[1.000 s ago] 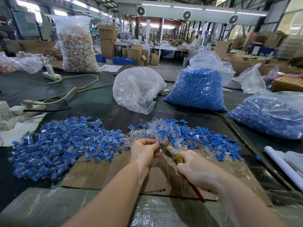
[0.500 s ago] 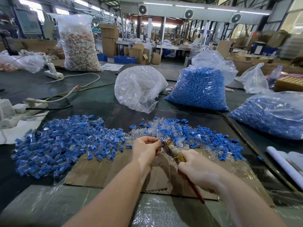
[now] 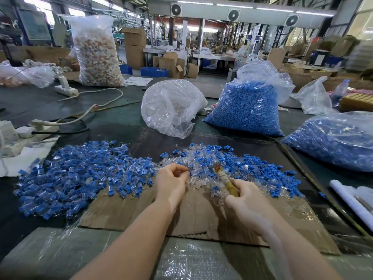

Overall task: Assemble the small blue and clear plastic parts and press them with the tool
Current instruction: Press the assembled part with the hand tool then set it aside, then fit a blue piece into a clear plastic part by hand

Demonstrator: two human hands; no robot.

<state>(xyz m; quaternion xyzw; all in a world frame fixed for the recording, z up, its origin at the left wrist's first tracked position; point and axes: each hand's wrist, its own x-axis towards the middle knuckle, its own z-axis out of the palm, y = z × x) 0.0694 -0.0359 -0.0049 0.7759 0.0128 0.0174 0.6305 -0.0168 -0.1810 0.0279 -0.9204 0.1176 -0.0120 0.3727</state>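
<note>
1. Since the earlier frames the two hands have drawn apart: the tool (image 3: 225,180), whose tip lay right against the left fingertips before, now points up and away from them, and a gap of loose parts shows between the hands.
2. The left hand (image 3: 171,183) sits at the centre of the frame, fingers curled inward with the tips pinched together. Whatever they pinch is too small to make out.
3. The right hand (image 3: 245,200), right of centre, grips the tool by its yellowish wrapped handle, with the tip slanting to the upper left over the parts.
4. A mixed pile of blue and clear parts (image 3: 232,164) lies just above both hands, spilling onto a sheet of cardboard (image 3: 125,211) that lies under the forearms.
5. A larger heap of joined blue-and-clear pieces (image 3: 76,176) fills the left middle of the frame, partly on the cardboard's left edge.
6. Above the centre stands a crumpled clear bag (image 3: 171,108). Just to its right is a full bag of blue parts (image 3: 248,110).
7. A second bag of blue parts (image 3: 335,140) lies at the right edge.
8. In the upper left a tall bag of pale and orange pieces (image 3: 96,51) stands behind a white power strip (image 3: 65,87), and its cord runs across the dark table (image 3: 113,120).
9. A white roll (image 3: 351,201) lies at the lower right.
</note>
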